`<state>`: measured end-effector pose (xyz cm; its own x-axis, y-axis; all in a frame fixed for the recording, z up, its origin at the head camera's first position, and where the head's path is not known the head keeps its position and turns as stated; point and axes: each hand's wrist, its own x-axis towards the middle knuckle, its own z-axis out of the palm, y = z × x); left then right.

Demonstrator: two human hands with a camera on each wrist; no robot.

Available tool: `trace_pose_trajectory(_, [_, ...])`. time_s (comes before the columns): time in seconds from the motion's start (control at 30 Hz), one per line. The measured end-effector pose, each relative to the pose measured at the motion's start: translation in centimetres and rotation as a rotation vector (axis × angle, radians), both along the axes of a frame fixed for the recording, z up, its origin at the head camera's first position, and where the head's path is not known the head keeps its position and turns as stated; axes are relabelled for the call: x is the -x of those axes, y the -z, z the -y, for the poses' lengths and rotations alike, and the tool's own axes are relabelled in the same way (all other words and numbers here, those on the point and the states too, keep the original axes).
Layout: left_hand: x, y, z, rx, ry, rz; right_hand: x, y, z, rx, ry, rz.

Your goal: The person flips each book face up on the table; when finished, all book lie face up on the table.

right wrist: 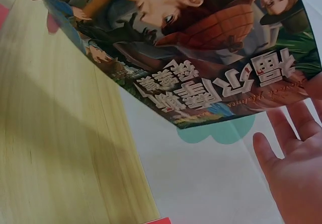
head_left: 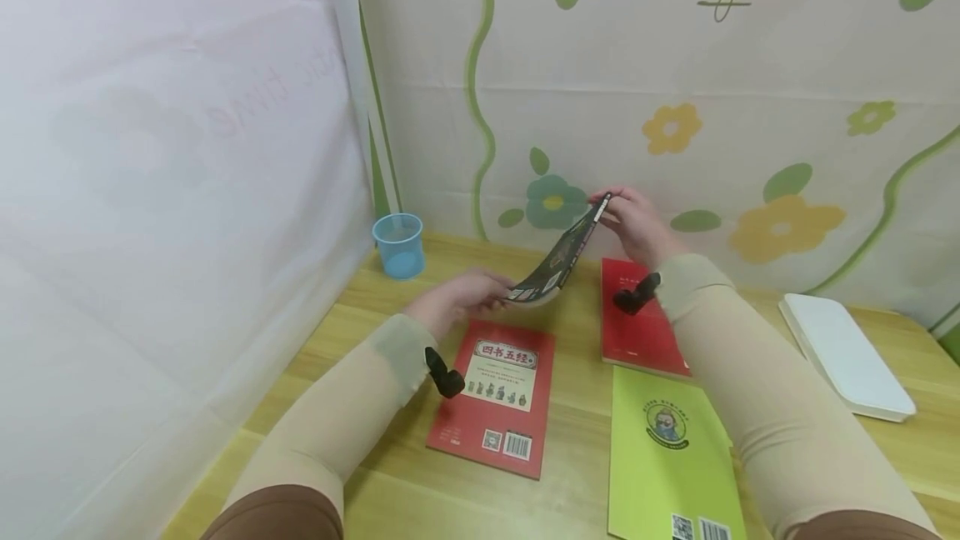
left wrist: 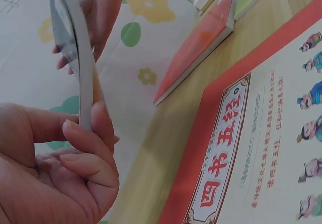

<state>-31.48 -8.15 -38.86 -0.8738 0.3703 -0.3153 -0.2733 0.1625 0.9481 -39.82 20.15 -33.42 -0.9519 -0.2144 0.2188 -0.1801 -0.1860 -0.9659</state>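
A thin dark-covered book (head_left: 567, 255) is held in the air above the back of the table, slanting up to the right and slightly bowed. Its illustrated front cover (right wrist: 201, 63) shows cartoon figures and large white characters in the right wrist view. My left hand (head_left: 474, 293) pinches the lower left edge, thumb on one side and curled fingers on the other, as the left wrist view shows. At the raised right edge, my right hand (head_left: 636, 227) grips the book; part of its hold is cut off in the right wrist view. Below lies a red book (head_left: 491, 432).
A thicker red book (head_left: 637, 336) lies under my right forearm, beside a yellow-green book (head_left: 667, 482) nearer me. A blue cup (head_left: 401, 255) stands in the back left corner. At the right lies a white flat object (head_left: 847, 357). Patterned cloth (head_left: 420, 123) hangs behind the table.
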Motion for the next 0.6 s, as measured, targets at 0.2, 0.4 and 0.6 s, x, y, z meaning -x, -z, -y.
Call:
trace_pose_trajectory(0.2, [-0.17, 0.17, -0.48, -0.037, -0.011, 0.006, -0.16, -0.37, -0.28, 0.030, 0.029, 0.024])
trace_pose_trajectory(0.4, [-0.26, 0.19, -0.79, -0.039, 0.025, -0.030, -0.03, -0.48, -0.36, 0.039, 0.080, 0.025])
trace_pose_trajectory(0.6, [-0.13, 0.34, -0.95, -0.136, 0.056, -0.011, -0.08, -0.66, -0.51, 0.001, 0.116, 0.013])
